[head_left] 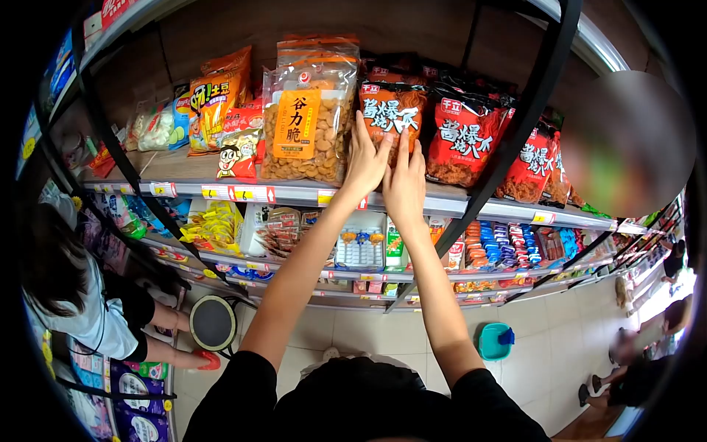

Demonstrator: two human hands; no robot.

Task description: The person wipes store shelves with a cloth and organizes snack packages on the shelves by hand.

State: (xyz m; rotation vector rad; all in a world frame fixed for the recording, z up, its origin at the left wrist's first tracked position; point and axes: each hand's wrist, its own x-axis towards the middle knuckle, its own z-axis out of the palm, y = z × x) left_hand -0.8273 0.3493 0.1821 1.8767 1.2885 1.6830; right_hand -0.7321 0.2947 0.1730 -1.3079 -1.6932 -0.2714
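Both my arms reach up to a shelf of bagged snacks. My left hand (366, 158) lies along the left side of a black-topped, orange-red snack bag (391, 110), its fingers stretched out. On the lower front of the same bag rests my right hand (403, 183), fingers extended upward and the palm toward the bag. The bag stands upright on the shelf, its lower part hidden behind my hands. Just left of it is a clear bag of brown snack pieces with an orange label (297, 124). To the right stands a similar red and black snack bag (460, 140).
A grey shelf edge (434, 202) with price tags runs below the bags. A dark upright post (519, 110) crosses at right. Lower shelves hold a white tray (359, 250) and packets. On the floor are a round stool (213, 323) and a teal basket (494, 346). A person (81, 295) stands left.
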